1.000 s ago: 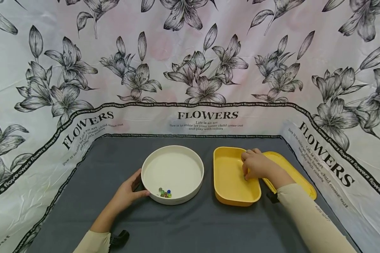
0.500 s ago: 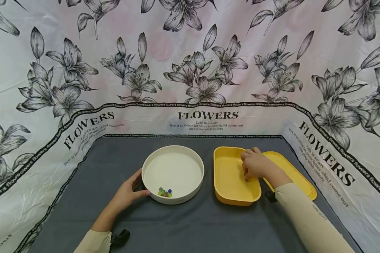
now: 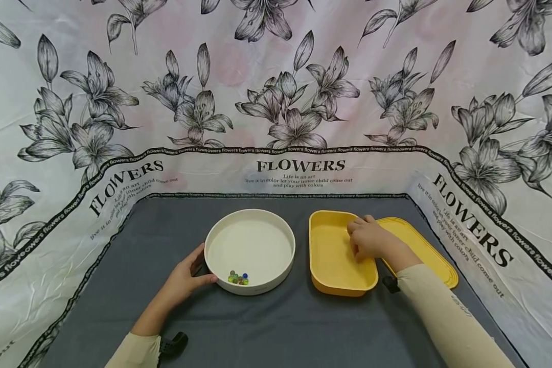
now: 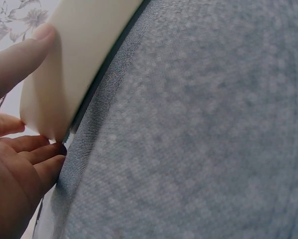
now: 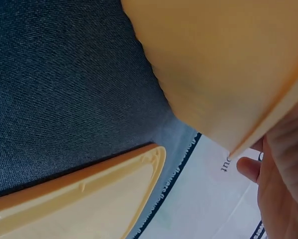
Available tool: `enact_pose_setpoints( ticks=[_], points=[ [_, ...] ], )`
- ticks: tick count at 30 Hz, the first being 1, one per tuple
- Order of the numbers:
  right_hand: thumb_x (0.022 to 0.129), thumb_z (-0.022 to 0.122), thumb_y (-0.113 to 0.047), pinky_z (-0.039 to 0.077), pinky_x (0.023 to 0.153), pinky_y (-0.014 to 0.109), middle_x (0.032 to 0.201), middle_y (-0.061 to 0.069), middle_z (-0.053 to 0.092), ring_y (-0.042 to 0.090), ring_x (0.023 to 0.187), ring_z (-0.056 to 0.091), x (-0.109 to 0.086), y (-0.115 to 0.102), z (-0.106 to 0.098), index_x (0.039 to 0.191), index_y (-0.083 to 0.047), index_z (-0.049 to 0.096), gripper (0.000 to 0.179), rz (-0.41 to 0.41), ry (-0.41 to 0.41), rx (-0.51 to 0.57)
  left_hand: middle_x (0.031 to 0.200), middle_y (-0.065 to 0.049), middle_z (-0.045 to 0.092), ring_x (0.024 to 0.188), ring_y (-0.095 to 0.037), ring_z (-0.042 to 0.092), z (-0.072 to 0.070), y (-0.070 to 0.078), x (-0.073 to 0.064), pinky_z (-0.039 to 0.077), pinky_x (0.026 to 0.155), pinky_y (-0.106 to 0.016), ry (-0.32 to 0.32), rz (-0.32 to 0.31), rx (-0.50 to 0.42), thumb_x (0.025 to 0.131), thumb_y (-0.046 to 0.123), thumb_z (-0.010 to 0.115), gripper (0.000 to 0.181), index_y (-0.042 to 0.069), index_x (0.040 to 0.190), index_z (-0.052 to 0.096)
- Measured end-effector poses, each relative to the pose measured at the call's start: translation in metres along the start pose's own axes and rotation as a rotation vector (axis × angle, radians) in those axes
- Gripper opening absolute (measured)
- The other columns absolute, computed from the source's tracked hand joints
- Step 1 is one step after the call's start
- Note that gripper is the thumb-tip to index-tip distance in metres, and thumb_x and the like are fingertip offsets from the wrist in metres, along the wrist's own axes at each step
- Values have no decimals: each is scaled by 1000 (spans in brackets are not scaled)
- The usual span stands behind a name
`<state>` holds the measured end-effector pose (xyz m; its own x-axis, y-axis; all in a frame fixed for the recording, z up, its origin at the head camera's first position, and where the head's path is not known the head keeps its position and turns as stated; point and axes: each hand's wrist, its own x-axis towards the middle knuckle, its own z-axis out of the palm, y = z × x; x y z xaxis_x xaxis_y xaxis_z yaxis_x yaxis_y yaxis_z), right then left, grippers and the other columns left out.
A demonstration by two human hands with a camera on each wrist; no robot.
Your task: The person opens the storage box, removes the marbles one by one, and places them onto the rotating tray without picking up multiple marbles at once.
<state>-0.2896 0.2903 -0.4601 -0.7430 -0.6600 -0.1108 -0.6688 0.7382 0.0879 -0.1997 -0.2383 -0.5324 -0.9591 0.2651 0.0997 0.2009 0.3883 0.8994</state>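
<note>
In the head view a round white tray (image 3: 253, 245) sits left of centre, with several small coloured glass marbles (image 3: 238, 278) gathered at its near edge. My left hand (image 3: 184, 278) touches the tray's left side, thumb and fingers spread along the outer wall; the left wrist view shows the thumb (image 4: 29, 55) on that wall and fingertips at its lower edge. My right hand (image 3: 372, 240) reaches over the right wall of a rectangular yellow container (image 3: 331, 255), fingers bent down inside. What those fingertips touch is hidden, so I cannot tell if they hold anything.
A yellow lid (image 3: 418, 250) lies flat to the right of the container, partly behind the right forearm. Grey cloth (image 3: 276, 327) covers the table. A white floral sheet (image 3: 299, 66) rises behind and along both sides.
Both hands and containers stay in place. The marbles shift slightly among themselves at the tray's near edge. The head view tilts a little.
</note>
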Motion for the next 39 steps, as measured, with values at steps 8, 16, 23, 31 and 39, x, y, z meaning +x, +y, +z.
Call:
enact_pose_setpoints(
  ticks=[8,16,23,31,39],
  points=[
    [76,90,-30,26,79,42,90,-6,48,19,91,40,-1,-3,-3,67,-31,72,21,2,-28,-12,165,-24,29,152,-41,29,0,1,1,31,120,-53,5,-5,9,84,24,86,106,2,163,20],
    [80,88,-23,30,86,48,98,-3,55,21,95,43,-5,5,2,78,-28,78,11,32,105,84,165,-25,27,151,-42,29,2,0,1,31,119,-54,-3,-4,15,84,24,86,106,0,163,20],
    [83,87,-23,22,82,45,98,-1,49,22,93,37,-14,14,-5,92,-22,82,10,98,264,233,166,-23,27,152,-41,28,1,-1,1,30,120,-53,0,16,0,84,24,86,105,2,163,21],
    [85,85,-18,15,77,42,95,2,44,21,90,30,-16,25,-12,96,-17,83,12,127,347,310,166,-23,26,152,-41,28,-1,1,0,30,120,-54,0,4,-2,83,24,87,106,4,163,21],
    [87,83,-16,18,84,47,101,3,45,24,98,33,-5,30,-20,98,-16,82,11,161,365,449,167,-21,26,152,-41,28,0,0,1,30,120,-55,-3,8,12,84,27,86,106,4,164,21]
  ],
)
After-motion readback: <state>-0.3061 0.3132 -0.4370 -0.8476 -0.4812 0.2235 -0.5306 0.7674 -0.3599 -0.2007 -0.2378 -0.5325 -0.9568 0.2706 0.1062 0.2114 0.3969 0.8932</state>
